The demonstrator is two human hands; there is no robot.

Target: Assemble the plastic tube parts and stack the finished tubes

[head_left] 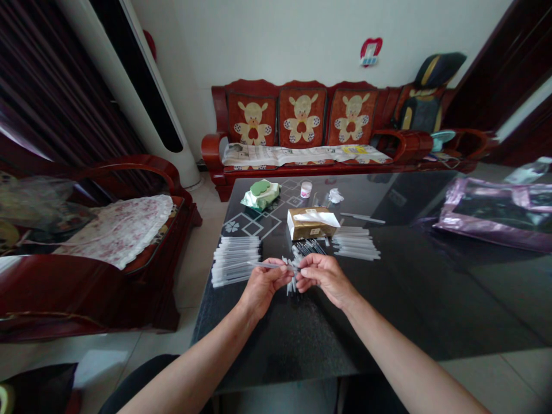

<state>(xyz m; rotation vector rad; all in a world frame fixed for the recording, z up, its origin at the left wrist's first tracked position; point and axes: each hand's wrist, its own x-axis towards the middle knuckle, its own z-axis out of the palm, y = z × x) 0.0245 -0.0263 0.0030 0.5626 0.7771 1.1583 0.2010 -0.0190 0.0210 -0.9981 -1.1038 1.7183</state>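
Both my hands meet over the near middle of a black glossy table [409, 299]. My left hand [264, 283] pinches a thin clear plastic tube [269, 265] that sticks out to the left. My right hand [324, 276] is closed, its fingertips pinching at the same tube's right end. Under the hands lies a small heap of short white and dark pieces [297, 259]. A neat row of clear tubes [235, 260] lies to the left, and another row of tubes [356, 242] lies to the right.
A brown cardboard box [311, 223] stands behind the hands. Farther back are a green wipes pack [261, 194], a small cup [306, 188] and crumpled plastic [335, 196]. A pink plastic bag [495, 214] lies at the right. A red wooden sofa [302, 129] and armchair [99, 247] flank the table.
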